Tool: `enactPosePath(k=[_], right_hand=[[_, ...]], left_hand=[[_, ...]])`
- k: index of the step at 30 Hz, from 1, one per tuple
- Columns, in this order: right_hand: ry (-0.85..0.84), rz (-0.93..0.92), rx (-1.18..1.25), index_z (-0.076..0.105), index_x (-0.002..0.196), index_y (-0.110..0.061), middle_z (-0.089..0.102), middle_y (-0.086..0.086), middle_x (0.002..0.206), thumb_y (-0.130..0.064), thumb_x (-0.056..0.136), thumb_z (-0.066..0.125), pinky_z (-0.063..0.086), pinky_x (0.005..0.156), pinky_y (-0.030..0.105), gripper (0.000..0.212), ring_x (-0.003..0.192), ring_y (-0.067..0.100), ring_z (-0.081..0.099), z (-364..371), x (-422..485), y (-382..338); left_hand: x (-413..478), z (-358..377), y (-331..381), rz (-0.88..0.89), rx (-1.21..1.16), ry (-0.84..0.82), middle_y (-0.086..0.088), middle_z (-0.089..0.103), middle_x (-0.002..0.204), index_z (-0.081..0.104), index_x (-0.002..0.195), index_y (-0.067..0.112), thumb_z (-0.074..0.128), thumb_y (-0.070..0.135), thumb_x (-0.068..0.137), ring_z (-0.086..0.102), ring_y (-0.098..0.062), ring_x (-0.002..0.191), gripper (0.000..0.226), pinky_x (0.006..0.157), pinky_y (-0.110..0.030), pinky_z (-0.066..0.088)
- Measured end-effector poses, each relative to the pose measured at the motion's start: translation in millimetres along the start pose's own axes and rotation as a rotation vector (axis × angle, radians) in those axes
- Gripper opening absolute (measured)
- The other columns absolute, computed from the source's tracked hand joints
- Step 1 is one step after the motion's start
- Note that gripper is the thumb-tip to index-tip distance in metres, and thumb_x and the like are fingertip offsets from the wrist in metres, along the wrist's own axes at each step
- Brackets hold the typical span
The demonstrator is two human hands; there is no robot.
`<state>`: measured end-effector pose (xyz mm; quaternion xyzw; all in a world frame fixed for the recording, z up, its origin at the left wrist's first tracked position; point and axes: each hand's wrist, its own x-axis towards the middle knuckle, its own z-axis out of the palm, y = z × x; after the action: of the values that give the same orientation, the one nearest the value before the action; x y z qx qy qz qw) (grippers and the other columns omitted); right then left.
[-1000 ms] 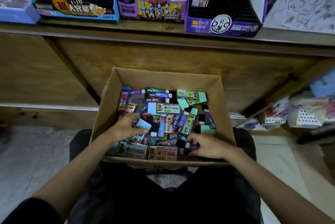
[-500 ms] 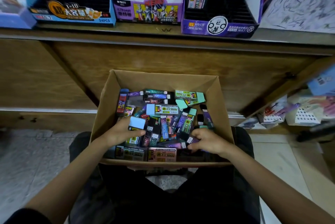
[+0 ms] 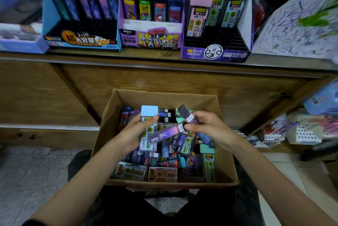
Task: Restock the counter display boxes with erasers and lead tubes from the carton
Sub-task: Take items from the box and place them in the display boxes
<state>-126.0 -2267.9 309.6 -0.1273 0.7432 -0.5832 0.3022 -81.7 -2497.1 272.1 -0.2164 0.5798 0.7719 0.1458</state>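
The light-blue-capped flat plastic lead tube [image 3: 149, 116], gripped upright by the left hand [image 3: 133, 133] above the brown cardboard carton [image 3: 164, 97] while the right hand [image 3: 209, 127] pinches two slim purple tubes [image 3: 164, 133], should slot label-outward into the purple cardboard display box [image 3: 215, 55] at the counter's front edge.

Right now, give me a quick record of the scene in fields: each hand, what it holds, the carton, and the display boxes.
left hand: grips a blue-capped pack, upright over the carton
right hand: pinches purple tubes, at least two
carton: open, heaped with mixed stock
blue box: left on the counter; dark tubes at back, front slots bare
middle box: four coloured packs standing
right box: pink, teal and blue packs at back, front slots bare
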Motion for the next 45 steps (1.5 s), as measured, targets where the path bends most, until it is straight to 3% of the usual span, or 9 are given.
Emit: enactPosePath(k=[5,9,12,15,18,23,27,39,45], right_hand=[[0.008,-0.026,-0.066,0.062,0.103,-0.007,0.066,-0.002,0.083,-0.006,0.085,0.065,0.047,0.062,0.014,0.018,0.062,-0.001,0.059,11.9,13.9,-25.0],[0.074,-0.055,-0.063,0.063,0.102,-0.009,0.062,-0.003,0.078,-0.005,0.085,0.065,0.044,0.061,0.012,0.018,0.057,-0.004,0.055,18.3,23.9,-36.0],[0.093,-0.093,-0.088,0.061,0.105,-0.003,0.059,0.006,0.079,-0.007,0.087,0.063,0.043,0.062,0.015,0.019,0.060,0.004,0.052,24.9,26.8,-43.8],[0.125,-0.139,-0.112,0.058,0.100,-0.008,0.051,0.005,0.075,-0.020,0.094,0.055,0.040,0.067,0.024,0.014,0.063,0.009,0.049,29.8,28.4,-54.1],[0.150,-0.142,-0.075,0.056,0.102,-0.010,0.049,0.004,0.075,-0.031,0.100,0.042,0.038,0.068,0.028,0.025,0.067,0.012,0.049,34.4,32.1,-70.0],[0.161,-0.266,-0.026,0.057,0.100,-0.029,0.058,0.001,0.071,-0.024,0.101,0.039,0.046,0.060,0.025,0.019,0.062,0.009,0.057,40.8,37.9,-102.6],[0.168,-0.405,-0.035,0.058,0.095,-0.031,0.066,-0.006,0.087,-0.017,0.095,0.051,0.052,0.078,0.023,0.016,0.082,0.008,0.066,48.6,50.0,-134.7],[0.268,-0.583,-0.198,0.057,0.071,-0.025,0.059,-0.002,0.070,-0.013,0.081,0.071,0.053,0.065,0.033,0.021,0.068,0.015,0.059,90.7,132.3,-256.9],[0.380,-0.570,-0.311,0.068,0.090,-0.011,0.071,0.009,0.084,-0.014,0.083,0.070,0.055,0.077,0.046,0.008,0.079,0.023,0.068,116.6,192.3,-289.6]], left_hand=[[-7.9,13.1,17.6,-0.035,-0.009,-0.026,-0.006,0.070,0.106,0.067,0.108,0.018,0.074,0.026,0.076,0.068,-0.019,0.084,0.034,0.062,-0.027,0.053],[-20.0,13.7,28.4,0.094,0.061,-0.194,0.001,0.075,0.093,0.075,0.087,0.033,0.074,0.031,0.071,0.071,-0.011,0.080,0.017,0.062,-0.021,0.055],[-22.7,11.6,33.3,0.150,0.127,-0.231,-0.005,0.074,0.097,0.073,0.099,0.021,0.072,0.024,0.077,0.070,-0.015,0.089,0.022,0.067,-0.019,0.054],[-24.1,9.8,38.4,0.208,0.176,-0.180,-0.011,0.073,0.099,0.065,0.108,0.008,0.070,0.032,0.076,0.069,-0.018,0.088,0.040,0.069,-0.023,0.054],[-27.8,9.9,49.1,0.274,0.118,-0.141,-0.007,0.073,0.082,0.067,0.096,0.007,0.066,0.030,0.076,0.067,-0.012,0.072,0.031,0.064,-0.022,0.054],[-40.4,-4.3,84.0,0.401,0.045,-0.071,-0.006,0.071,0.078,0.067,0.092,0.008,0.065,0.027,0.076,0.067,-0.013,0.071,0.025,0.066,-0.026,0.057],[-51.4,-23.4,115.0,0.518,0.058,0.044,-0.003,0.072,0.076,0.065,0.093,0.010,0.065,0.033,0.073,0.067,-0.009,0.068,0.031,0.059,-0.019,0.053],[-71.2,-104.8,182.3,0.566,0.000,0.325,0.002,0.068,0.065,0.068,0.088,0.013,0.066,0.041,0.073,0.062,-0.010,0.053,0.033,0.049,-0.027,0.049],[-73.9,-134.5,192.2,0.566,-0.036,0.385,-0.001,0.064,0.064,0.069,0.080,0.015,0.068,0.043,0.069,0.059,-0.014,0.054,0.030,0.056,-0.027,0.048]])
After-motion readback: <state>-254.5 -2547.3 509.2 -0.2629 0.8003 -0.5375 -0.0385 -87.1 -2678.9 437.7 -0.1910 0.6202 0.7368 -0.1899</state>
